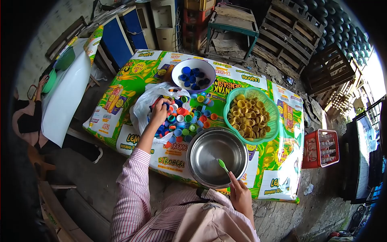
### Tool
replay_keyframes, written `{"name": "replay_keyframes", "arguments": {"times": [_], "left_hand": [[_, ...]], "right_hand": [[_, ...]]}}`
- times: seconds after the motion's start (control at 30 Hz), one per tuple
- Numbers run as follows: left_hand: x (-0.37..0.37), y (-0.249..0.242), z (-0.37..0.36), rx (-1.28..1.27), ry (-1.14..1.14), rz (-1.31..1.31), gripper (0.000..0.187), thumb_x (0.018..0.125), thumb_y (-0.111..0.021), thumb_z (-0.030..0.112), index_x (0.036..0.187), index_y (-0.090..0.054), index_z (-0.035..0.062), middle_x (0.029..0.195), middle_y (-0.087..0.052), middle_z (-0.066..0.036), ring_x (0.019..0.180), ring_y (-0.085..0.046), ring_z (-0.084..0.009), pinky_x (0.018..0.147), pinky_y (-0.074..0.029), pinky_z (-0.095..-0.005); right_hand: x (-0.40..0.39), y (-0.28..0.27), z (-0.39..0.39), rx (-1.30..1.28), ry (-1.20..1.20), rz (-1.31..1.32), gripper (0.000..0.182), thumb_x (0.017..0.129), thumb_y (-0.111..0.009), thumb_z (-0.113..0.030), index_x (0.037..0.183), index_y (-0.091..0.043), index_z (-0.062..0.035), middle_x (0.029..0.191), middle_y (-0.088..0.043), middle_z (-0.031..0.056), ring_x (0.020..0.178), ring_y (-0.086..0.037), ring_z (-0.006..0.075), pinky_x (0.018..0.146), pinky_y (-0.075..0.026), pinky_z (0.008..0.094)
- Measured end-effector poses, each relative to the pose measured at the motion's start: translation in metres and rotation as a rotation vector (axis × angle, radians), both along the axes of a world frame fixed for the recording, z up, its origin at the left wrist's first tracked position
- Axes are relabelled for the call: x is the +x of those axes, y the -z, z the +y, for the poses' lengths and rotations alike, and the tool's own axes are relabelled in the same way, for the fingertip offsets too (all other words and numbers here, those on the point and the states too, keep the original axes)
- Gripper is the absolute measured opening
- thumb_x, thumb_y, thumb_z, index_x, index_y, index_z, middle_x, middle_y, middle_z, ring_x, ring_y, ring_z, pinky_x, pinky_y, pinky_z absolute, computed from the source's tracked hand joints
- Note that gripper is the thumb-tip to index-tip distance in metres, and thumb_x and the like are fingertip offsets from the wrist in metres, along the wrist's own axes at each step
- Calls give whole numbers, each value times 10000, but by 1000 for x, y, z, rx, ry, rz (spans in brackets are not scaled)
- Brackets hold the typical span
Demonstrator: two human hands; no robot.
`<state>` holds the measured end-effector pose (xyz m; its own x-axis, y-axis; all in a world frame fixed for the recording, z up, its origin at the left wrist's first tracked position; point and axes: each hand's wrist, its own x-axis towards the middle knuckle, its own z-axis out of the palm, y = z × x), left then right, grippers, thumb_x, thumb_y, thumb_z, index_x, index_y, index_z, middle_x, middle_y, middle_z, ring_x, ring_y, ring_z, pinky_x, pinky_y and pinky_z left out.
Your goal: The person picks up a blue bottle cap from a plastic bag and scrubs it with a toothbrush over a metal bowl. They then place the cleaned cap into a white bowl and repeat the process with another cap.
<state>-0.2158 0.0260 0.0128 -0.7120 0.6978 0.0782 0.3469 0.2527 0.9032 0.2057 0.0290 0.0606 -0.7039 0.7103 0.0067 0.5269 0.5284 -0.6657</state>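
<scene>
My left hand (159, 111) reaches into a pile of coloured bottle caps (181, 119), its fingers closed around a dark blue bottle cap (165, 105) that is partly hidden. Under and beside the pile spreads a white plastic bag (140, 109). My right hand (240, 196) grips the handle of a green toothbrush (221, 164), its head over a steel bowl (201, 157). Behind the pile, a white bowl (176, 76) holds dark blue caps (191, 76). On the right, a green basket (275, 114) contains many yellow-brown caps (249, 117).
A printed green and white cover lies over the table (169, 161). At the left, another person (30, 117) is beside a white sheeted surface (66, 103). A red crate (320, 149) stands on the floor at right; wooden pallets (288, 38) lean at the back.
</scene>
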Motion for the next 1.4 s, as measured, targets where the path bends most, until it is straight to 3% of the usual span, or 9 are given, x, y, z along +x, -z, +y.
{"name": "replay_keyframes", "arguments": {"times": [0.1, 0.3, 0.43, 0.5, 0.57, 0.63, 0.7, 0.8, 1.4], "left_hand": [[19, 0, 1, 147, 134, -393, 182, 843, -414, 38, 993, -499, 93, 800, -518, -19, 591, -495, -86, 490, -389, -221], [124, -18, -11, 149, 485, -470, 470, 776, -465, -103, 1184, -316, 80, 966, -449, -55, 854, -496, -105, 721, -448, -230], [182, -4, -18, 117, 544, -118, 404, 822, -534, -34, 1148, -308, 45, 1027, -455, -105, 966, -502, -175, 771, -446, -260], [192, 3, -19, -6, 598, -323, 405, 825, -542, -25, 1146, -303, 40, 1040, -444, -124, 1021, -489, -206, 802, -437, -280], [196, 14, -16, 14, 645, -220, 413, 810, -583, 1, 1134, -329, 38, 1044, -451, -144, 1065, -480, -265, 848, -428, -332], [198, 17, -11, -102, 768, 91, 404, 776, -634, 38, 1101, -393, 42, 1048, -459, -152, 1074, -471, -309, 899, -403, -387], [198, 20, -6, -68, 760, 182, 382, 730, -690, 99, 1057, -496, 59, 1052, -482, -119, 1060, -466, -307, 915, -385, -411], [197, 30, 0, -251, 733, 457, 381, 685, -731, 173, 1040, -605, 115, 1023, -517, -21, 990, -491, -226, 869, -402, -357], [195, 37, 0, -310, 758, 536, 380, 717, -690, 131, 1081, -595, 78, 1008, -559, -53, 980, -531, -250, 856, -422, -385]], "right_hand": [[-1, -3, 2, -1, 0, -1, 510, 834, -537, -23, 1314, -450, -170, 755, -559, 170, 610, -557, 342, 552, -439, 408], [6, 3, 10, 74, 125, 80, 497, 837, -520, 0, 1315, -442, -109, 757, -545, 180, 574, -522, 325, 552, -423, 400], [11, 1, 11, 50, 181, 105, 495, 841, -514, 7, 1319, -434, -98, 771, -552, 188, 577, -520, 321, 550, -420, 387], [12, 5, 10, 55, 202, 123, 486, 844, -520, -1, 1314, -439, -95, 773, -555, 189, 575, -522, 323, 549, -421, 387], [14, 9, 8, 56, 195, 155, 484, 841, -530, -6, 1309, -446, -97, 782, -562, 190, 579, -526, 323, 553, -424, 385], [13, 7, 6, 15, 216, 93, 486, 838, -538, -8, 1307, -450, -105, 817, -580, 201, 617, -556, 335, 571, -441, 387], [14, 12, 4, 28, 192, 86, 510, 849, -548, -72, 1330, -427, -188, 836, -595, 153, 658, -590, 342, 556, -459, 422], [13, 9, 3, -17, 186, 85, 515, 842, -545, -41, 1328, -427, -164, 856, -588, 182, 660, -585, 350, 573, -457, 411], [15, 5, 6, -51, 186, 27, 504, 843, -531, -28, 1324, -432, -145, 941, -605, 216, 735, -596, 386, 624, -474, 407]]}}
